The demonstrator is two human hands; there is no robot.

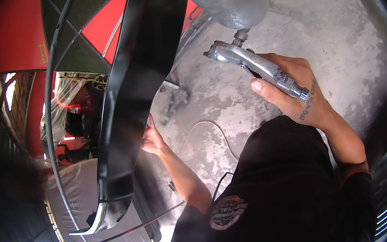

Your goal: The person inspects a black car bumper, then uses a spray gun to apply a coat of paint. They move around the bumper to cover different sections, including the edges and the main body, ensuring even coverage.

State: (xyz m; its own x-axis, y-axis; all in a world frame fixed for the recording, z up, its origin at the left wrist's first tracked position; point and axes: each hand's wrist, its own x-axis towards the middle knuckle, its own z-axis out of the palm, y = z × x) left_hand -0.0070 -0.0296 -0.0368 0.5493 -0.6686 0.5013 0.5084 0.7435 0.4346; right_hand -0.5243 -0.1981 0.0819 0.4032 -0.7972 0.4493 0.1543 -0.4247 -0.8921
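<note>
My right hand (315,111) is wrapped round the handle of a silver paint spray gun (236,57), its thumb lying along the near side. A large grey metal cup (232,2) is joined to the gun above. To the left stands a long, glossy black curved panel (127,95), apparently a car bumper, reaching from the top of the view to a pointed lower end. My left hand (153,138) is at the panel's right edge, one finger stretched upward. The rest of its fingers are hidden behind the panel, so its grip cannot be seen.
A thin bent metal frame (48,109) rises left of the panel, with a bar running low across. Behind it are a grey-covered object (78,186) and red and dark surfaces. A thin hose (221,132) lies on the patchy grey floor (338,40). Ridged dark metal curves at lower right.
</note>
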